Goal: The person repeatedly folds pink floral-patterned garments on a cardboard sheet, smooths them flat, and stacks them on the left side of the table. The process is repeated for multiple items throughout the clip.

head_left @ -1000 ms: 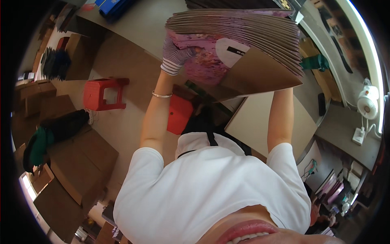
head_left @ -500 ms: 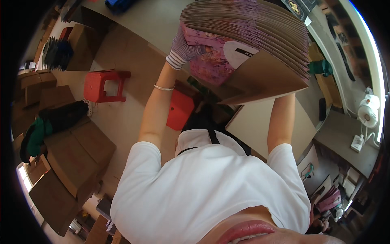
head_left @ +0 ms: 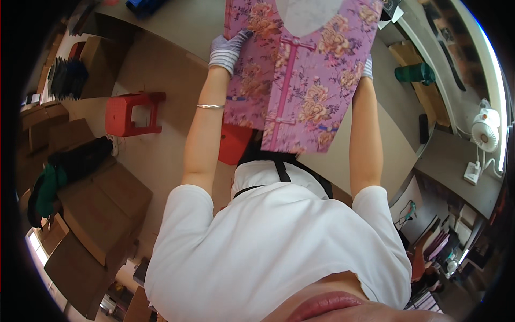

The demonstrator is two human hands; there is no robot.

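Pink floral card folders point(head_left: 316, 96) hang upright in front of me, printed with knotted-cord fasteners and a pale rounded area at the top. Two panels show, one overlapping the other; how many lie behind is hidden. My left hand point(head_left: 228, 49), in a striped grey-white knit glove, is closed on the left edge, its thumb over the front. My right hand point(head_left: 368, 68) wears a similar glove and holds the right edge; only its cuff side shows, and the fingers are hidden behind the card.
A grey tabletop point(head_left: 188, 24) extends ahead. A red stool point(head_left: 126, 115) stands at left, near brown cardboard boxes point(head_left: 104, 206). To the right are a pale board point(head_left: 389, 145), a green bottle point(head_left: 414, 74) and a small white fan point(head_left: 485, 131). Part of another red seat point(head_left: 233, 144) shows below the folders.
The folders have turned from showing their brown stacked edges to showing the pink printed faces. Both hands have moved with them, the left one slightly up and leftward.
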